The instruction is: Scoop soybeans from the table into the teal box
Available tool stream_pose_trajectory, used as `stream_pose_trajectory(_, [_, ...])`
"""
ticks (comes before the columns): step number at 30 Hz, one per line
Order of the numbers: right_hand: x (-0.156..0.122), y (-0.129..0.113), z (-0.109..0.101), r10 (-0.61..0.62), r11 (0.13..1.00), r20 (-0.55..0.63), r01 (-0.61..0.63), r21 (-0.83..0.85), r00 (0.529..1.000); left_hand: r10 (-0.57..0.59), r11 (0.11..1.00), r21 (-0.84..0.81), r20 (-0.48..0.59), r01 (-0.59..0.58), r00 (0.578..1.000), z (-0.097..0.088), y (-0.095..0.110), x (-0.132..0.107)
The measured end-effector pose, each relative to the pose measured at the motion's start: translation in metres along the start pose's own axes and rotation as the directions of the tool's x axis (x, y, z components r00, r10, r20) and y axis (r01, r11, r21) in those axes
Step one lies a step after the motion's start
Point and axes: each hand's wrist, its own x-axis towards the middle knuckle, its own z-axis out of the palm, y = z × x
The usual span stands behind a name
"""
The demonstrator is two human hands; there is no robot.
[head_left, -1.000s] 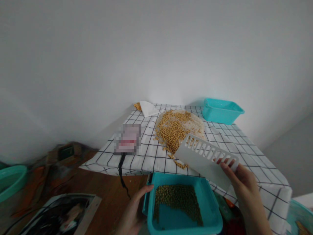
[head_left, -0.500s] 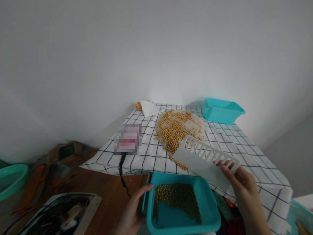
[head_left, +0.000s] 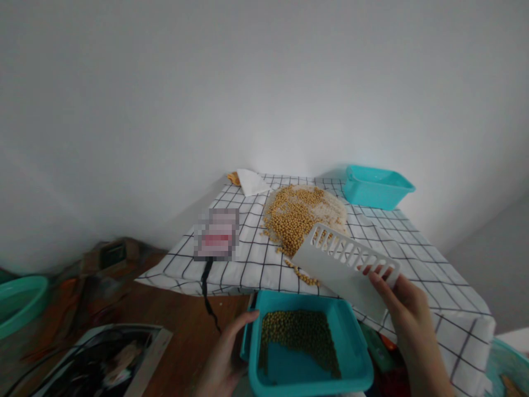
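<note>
My left hand (head_left: pixel 229 353) grips the left side of a teal plastic bin (head_left: pixel 312 389), thumb on its rim. Inside that bin a layer of beans (head_left: pixel 297 331) lies against the far and right sides, the bottom bare at the front left. In my right hand (head_left: pixel 407 314) is a white plastic board (head_left: pixel 333 264) with a row of slots, pinched at its slotted right end and tilted over the table's front edge. Yellow soybeans (head_left: pixel 291 218) are heaped on a round pale mat (head_left: pixel 330 207) beyond the board. A short line of soybeans trails beside the board's lower left edge.
A second teal bin (head_left: pixel 376 190) stands at the back right of the checked tablecloth (head_left: pixel 248 253). White paper (head_left: pixel 250 183) lies at the back left. A blurred pinkish item (head_left: pixel 217 234) with a black strap sits on the left. A green basin (head_left: pixel 22 303) is far left.
My right hand has shifted slightly left with the white board, whose slotted edge is a little higher. My left hand and the bin stay in place.
</note>
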Motion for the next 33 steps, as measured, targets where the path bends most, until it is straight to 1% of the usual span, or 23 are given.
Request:
stream_pose_trajectory(4, [0.001,-0.005,0.005,-0.018,1.000,0.007,0.018,0.007,1.000,0.023,1.000,0.011,-0.044,-0.023,0.999,-0.002,-0.001,0.001])
stream_pose_trajectory(8, [0.002,-0.008,0.011,-0.027,0.999,0.042,0.026,0.021,0.999,0.079,0.997,-0.013,-0.051,-0.080,0.996,-0.003,0.002,-0.004])
stream_pose_trajectory(11, [0.004,-0.010,0.012,-0.048,0.999,0.092,0.046,0.026,0.995,0.049,0.999,-0.021,-0.031,-0.050,0.998,-0.003,0.006,-0.007])
stream_pose_trajectory(13, [0.004,-0.010,0.010,-0.053,0.998,0.145,0.049,0.034,0.988,0.021,1.000,-0.022,-0.023,-0.022,1.000,-0.004,0.009,-0.007])
stream_pose_trajectory(16, [0.002,-0.007,0.002,-0.036,0.999,0.222,0.026,0.044,0.974,0.049,0.999,-0.011,-0.044,-0.050,0.998,-0.005,0.012,-0.009])
stream_pose_trajectory(18, [0.001,-0.004,-0.006,-0.020,0.999,0.228,0.014,0.028,0.973,0.071,0.997,0.002,-0.070,-0.071,0.995,-0.004,0.014,-0.011])
stream_pose_trajectory(20, [0.001,0.000,-0.013,-0.014,1.000,0.178,0.011,0.018,0.984,0.060,0.998,-0.001,-0.064,-0.060,0.996,-0.002,0.015,-0.013])
stream_pose_trajectory(22, [0.002,0.004,-0.020,-0.015,0.999,0.076,0.012,0.036,0.997,0.055,0.999,0.002,-0.049,-0.055,0.997,0.001,0.015,-0.015])
stream_pose_trajectory(24, [0.006,0.009,-0.025,-0.010,0.998,-0.036,0.012,0.067,0.999,0.066,0.998,0.023,-0.066,-0.065,0.996,0.003,0.014,-0.015])
stream_pose_trajectory(27, [0.012,0.016,-0.032,0.008,0.992,-0.149,0.011,0.122,0.989,0.046,0.999,0.026,-0.085,-0.044,0.995,0.002,0.010,-0.013])
stream_pose_trajectory(31, [0.020,0.025,-0.039,-0.007,0.980,-0.244,0.055,0.190,0.970,-0.003,1.000,-0.011,-0.022,0.002,1.000,-0.002,0.005,-0.008])
stream_pose_trajectory(33, [0.026,0.027,-0.042,-0.031,0.982,-0.279,0.081,0.173,0.960,0.046,0.999,-0.009,-0.042,-0.046,0.998,-0.005,0.003,-0.007])
